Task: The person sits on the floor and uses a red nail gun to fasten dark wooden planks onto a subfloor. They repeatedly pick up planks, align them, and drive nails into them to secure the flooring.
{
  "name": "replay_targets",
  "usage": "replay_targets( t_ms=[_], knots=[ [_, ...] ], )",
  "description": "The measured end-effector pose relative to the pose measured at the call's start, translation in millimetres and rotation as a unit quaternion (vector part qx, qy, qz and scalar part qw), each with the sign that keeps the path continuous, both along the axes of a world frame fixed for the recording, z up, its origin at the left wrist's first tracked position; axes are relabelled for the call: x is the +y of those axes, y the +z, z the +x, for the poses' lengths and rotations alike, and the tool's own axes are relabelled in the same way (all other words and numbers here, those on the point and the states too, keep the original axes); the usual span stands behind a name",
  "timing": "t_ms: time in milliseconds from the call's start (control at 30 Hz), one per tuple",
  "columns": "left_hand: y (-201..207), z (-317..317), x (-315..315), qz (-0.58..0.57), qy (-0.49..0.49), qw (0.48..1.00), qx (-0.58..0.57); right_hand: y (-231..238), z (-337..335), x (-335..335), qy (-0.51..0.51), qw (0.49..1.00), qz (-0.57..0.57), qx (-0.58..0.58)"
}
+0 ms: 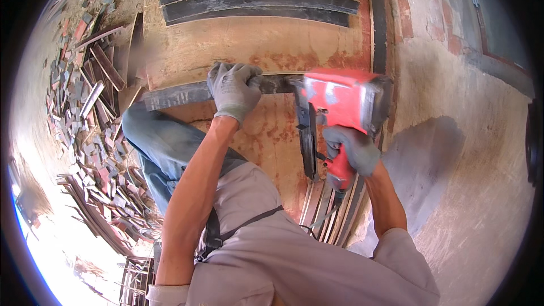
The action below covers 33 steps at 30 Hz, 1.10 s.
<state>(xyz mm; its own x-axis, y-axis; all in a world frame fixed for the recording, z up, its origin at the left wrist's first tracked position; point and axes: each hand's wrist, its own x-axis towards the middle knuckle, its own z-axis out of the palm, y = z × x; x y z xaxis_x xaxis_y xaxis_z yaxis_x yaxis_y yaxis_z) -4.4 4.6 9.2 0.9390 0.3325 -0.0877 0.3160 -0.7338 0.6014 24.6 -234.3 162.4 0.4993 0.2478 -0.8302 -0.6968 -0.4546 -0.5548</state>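
Observation:
A dark, narrow wooden strip (pixel 175 96) lies crosswise on a large, stained wooden panel (pixel 226 37). Gloved in grey, my left hand (pixel 233 86) is closed over the middle of that strip. In my right hand (pixel 354 148), also gloved, is the grip of a red nail gun (pixel 340 96), with a hose at its lower end. The gun's nose is at the right part of the strip; whether it touches cannot be made out. Its dark magazine points back toward me.
Several dark strips (pixel 260 3) are stacked on the panel's far side. Along its right side runs a dark edge strip (pixel 378 34), with a worn wall beyond. Wood offcuts (pixel 102 136) are heaped at left. More long strips (pixel 328 207) lie beside my right forearm.

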Motion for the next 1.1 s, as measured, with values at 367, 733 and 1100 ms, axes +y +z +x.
replay_targets(
  t_ms=[367,733,1100],
  knots=[
    [-1.8,-52.2,88.6,0.177,0.183,0.966,-0.036,-12.7,-24.4,-9.0,-0.053,0.998,-0.017,-0.038],
    [-2.4,-96.4,149.0,-0.173,0.368,0.907,0.111,-11.1,-35.6,-13.7,-0.055,0.998,0.002,-0.028],
    [-5.7,-84.5,63.5,-0.54,0.448,0.711,0.05,-11.3,-52.2,-6.6,-0.011,0.999,0.001,-0.033]
  ],
)
